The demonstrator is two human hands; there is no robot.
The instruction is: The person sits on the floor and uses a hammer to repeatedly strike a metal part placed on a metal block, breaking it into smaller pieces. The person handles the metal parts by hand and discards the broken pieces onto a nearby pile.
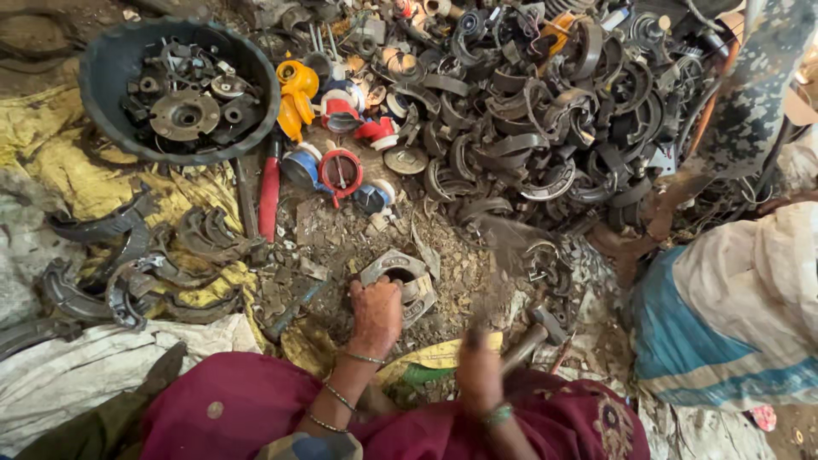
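Observation:
My left hand presses down on a grey metal brake shoe piece lying on the debris-strewn ground. The fingers curl over its near edge. My right hand is closed around the wooden handle of a hammer, whose metal head points right, low over the ground just right of the metal piece. The right hand is motion-blurred. Bangles circle both wrists, and dark red cloth covers my lap below.
A black tub of round metal parts sits at top left. Curved brake shoes pile up at top right, more lie on yellow cloth at left. Red and yellow plastic parts sit centre top. Another person in white and blue cloth sits at right.

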